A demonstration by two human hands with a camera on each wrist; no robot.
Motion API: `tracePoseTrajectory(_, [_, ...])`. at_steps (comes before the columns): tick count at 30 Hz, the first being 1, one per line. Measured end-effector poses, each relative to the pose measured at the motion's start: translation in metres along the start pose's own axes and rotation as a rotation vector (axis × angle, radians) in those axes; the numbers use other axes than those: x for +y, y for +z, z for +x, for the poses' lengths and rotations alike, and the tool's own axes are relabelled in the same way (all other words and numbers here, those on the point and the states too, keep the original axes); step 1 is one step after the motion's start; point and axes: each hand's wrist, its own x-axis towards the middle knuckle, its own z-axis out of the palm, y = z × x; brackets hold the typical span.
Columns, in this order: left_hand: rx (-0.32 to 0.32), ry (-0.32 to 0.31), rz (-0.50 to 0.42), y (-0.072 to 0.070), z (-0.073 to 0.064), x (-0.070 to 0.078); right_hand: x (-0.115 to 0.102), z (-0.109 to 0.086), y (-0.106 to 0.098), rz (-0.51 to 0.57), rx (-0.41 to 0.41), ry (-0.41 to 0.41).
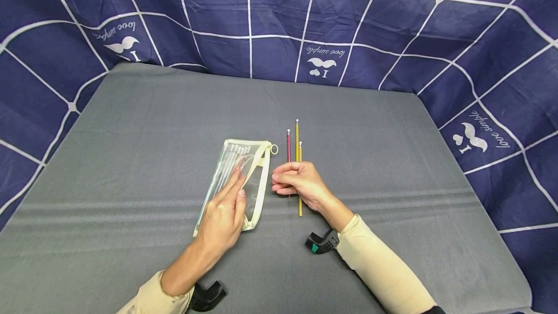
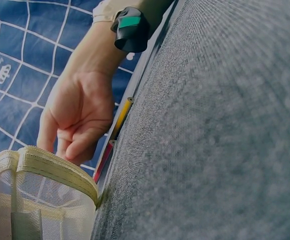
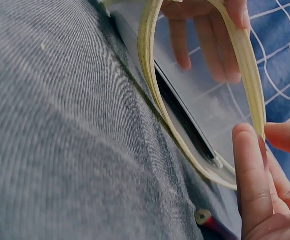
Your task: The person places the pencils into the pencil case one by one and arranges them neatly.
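A clear pouch (image 1: 262,193) with a cream zip edge lies on the table, several pencils (image 1: 237,149) with pale ends inside it. My left hand (image 1: 224,214) is over the pouch, pinching its upper sheet between thumb and fingers. In the right wrist view the pouch's mouth (image 3: 149,55) gapes wide. Just right of the mouth, my right hand (image 1: 301,183) has its fingers loosely bent and holds nothing. Under and beyond that hand lie a red pencil (image 1: 288,144) and two yellow pencils (image 1: 297,134), partly hidden by it.
A ring pull (image 1: 274,149) stands out at the pouch's far right corner. The grey cloth-covered table (image 1: 370,144) spreads around the things. Behind and beside it hangs a dark blue cloth (image 1: 279,13) with white grid lines. A black wrist mount (image 1: 322,242) sits by the right sleeve.
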Motion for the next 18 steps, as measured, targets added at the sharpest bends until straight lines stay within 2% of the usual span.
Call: tracePoseTrajectory(18, [-0.006,0.001,-0.004,0.001,0.000,-0.001,0.001,-0.010,-0.039,0.007,0.071,-0.034])
